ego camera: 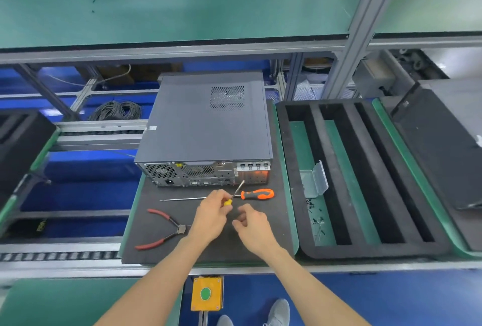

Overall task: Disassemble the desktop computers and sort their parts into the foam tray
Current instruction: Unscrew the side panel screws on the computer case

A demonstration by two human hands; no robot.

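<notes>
1. The desktop computer [206, 127] lies on its side on the dark mat of the surface [146, 221], rear panel toward the person, side cover still on; it looks like a stiff sheet-metal case, judged heavy enough to stay put under a screwdriver but awkward to lift one-handed; the safest holds are likely the long edges of the case, not the perforated vent or the rear slot brackets, whose thin metal may be sharp
2. The foam tray [336, 177] sits just to the right of the computer, long slots mostly bare; the foam looks soft and will give under a part; a small clear plastic box [314, 182] stands open in its left slot, with small dark bits, probably screws, scattered below it
3. The left hand [212, 212] grips a small yellow-handled screwdriver [233, 196]; its fingers are curled round the handle, and the shaft points up toward the rear panel, tip near but apparently not touching it; the short handle looks smooth, so a firm wrap suits it
4. The right hand [251, 226] hovers just beside the left, its fingers loosely curled and grasping nothing
5. An orange-handled screwdriver [257, 194] with a long shaft lies on the mat just beyond the hands; red-handled pliers [167, 229] lie to the left, both untouched
</notes>
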